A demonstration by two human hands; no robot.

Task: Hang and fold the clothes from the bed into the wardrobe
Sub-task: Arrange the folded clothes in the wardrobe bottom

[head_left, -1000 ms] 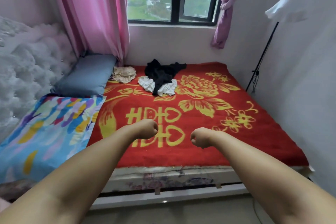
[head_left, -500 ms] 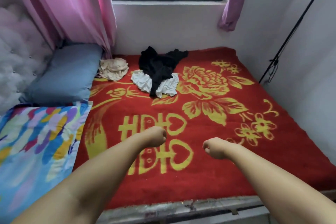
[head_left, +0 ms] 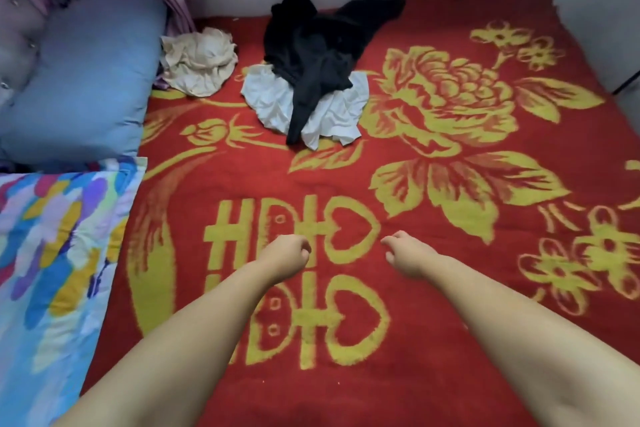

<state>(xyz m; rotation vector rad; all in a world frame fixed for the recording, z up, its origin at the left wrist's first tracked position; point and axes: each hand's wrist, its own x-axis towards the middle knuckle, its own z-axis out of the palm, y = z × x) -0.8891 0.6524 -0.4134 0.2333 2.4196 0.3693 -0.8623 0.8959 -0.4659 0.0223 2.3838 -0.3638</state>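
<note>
Three garments lie bunched at the far side of the red blanket (head_left: 450, 340), probably just tossed there: a black garment (head_left: 322, 42) draped over a white garment (head_left: 273, 97), and a cream garment (head_left: 197, 62) just beside the blue pillow (head_left: 83, 80). Both arms stretch out over the blanket, well short of the pile. The left hand (head_left: 284, 255) has its fingers curled in on nothing; the right hand (head_left: 407, 255) is likewise loosely curled and holds nothing. No wardrobe in view.
</note>
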